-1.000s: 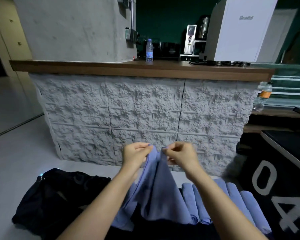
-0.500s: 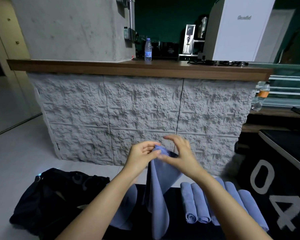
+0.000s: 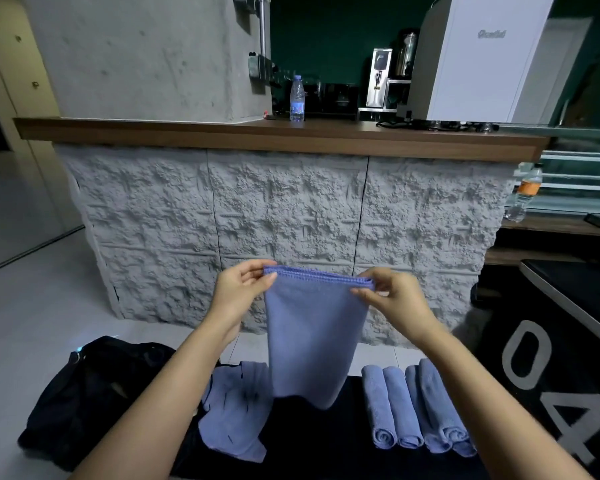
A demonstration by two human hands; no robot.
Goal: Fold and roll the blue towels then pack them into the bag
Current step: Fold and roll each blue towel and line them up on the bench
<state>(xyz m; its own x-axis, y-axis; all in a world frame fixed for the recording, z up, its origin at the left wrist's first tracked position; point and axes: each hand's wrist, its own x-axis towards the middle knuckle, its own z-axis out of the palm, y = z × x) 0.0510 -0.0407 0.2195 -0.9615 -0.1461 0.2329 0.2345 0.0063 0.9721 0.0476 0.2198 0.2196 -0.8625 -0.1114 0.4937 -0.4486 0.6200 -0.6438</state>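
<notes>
The task looks partly done. 4 rolled towels (image 3: 420, 410) lie side by side on the right of the dark mat (image 3: 326, 441), touching one another. The left hand (image 3: 238, 292) and right hand (image 3: 392, 299) each pinch a top corner of a blue towel (image 3: 314, 337), which hangs folded in the air between them, above the mat. It is not yet rolled. A loose towel (image 3: 234, 414) lies crumpled on the mat to the left, unfolded. Further left, the black bag (image 3: 94, 393) sits on the pale floor (image 3: 25, 317); nothing blue shows in it, so packing appears not to have begun. Beyond stands a rough grey counter (image 3: 291, 230) with a wooden top, bearing a water bottle (image 3: 297, 98) and a white machine (image 3: 478, 57).
</notes>
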